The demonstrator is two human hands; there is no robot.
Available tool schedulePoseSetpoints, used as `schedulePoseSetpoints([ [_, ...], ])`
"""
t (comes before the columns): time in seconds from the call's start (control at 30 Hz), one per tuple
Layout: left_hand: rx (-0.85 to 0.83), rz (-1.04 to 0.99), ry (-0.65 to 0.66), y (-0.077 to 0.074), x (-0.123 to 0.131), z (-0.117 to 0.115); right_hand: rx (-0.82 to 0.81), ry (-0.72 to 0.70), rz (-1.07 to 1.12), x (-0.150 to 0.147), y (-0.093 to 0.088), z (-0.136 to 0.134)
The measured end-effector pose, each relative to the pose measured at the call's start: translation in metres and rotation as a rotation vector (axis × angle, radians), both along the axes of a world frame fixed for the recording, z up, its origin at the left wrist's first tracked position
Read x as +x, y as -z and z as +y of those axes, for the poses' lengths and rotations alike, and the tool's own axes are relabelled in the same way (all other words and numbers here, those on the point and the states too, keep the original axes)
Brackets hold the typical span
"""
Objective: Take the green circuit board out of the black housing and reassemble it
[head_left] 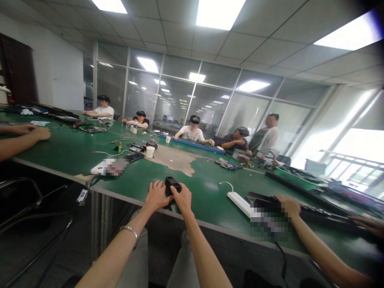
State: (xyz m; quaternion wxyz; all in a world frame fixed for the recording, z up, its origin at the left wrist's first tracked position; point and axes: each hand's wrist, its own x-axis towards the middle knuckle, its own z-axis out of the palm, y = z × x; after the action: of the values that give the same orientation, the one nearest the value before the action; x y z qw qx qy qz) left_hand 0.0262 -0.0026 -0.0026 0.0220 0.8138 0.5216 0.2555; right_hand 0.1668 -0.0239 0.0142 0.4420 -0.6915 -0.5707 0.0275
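A small black block-shaped object (171, 183) with slot-like recesses on top sits near the front edge of the green table (132, 182). My right hand (183, 199) is closed on its right and near side, fingers over the top. My left hand (156, 196) is beside it on the left, fingers stretched out over the tabletop, its thumb reaching to the block's near side. Whether that thumb presses on the block I cannot tell. The block's underside and near face are partly hidden by my hands.
White power strips lie left (100, 167) and right (238, 203). A paper cup (150, 152) stands by a bare brown patch (172, 158). Another person's hand (289, 206) rests on a dark part at right; another person's hands (40, 133) are at left. Several people sit opposite.
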Motion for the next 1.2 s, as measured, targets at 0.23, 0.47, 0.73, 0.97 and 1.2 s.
schedulePoseSetpoints([
  [0.23,0.045,-0.017,0.0,0.001,-0.001,0.001,0.097,0.051,0.112,0.015,-0.014,0.009],
  [0.47,0.05,-0.024,-0.003,0.002,0.0,0.0,0.083,0.171,0.13,0.043,0.001,0.002],
  [0.73,0.021,0.007,-0.006,0.001,0.0,0.001,0.003,0.215,0.055,0.051,0.025,-0.002],
  [0.97,0.001,0.022,-0.011,-0.003,0.0,-0.002,0.024,0.176,0.064,0.05,0.022,-0.005],
  [1.2,0.001,0.003,-0.005,-0.003,0.0,-0.002,0.109,0.134,0.139,0.037,-0.005,-0.005],
])
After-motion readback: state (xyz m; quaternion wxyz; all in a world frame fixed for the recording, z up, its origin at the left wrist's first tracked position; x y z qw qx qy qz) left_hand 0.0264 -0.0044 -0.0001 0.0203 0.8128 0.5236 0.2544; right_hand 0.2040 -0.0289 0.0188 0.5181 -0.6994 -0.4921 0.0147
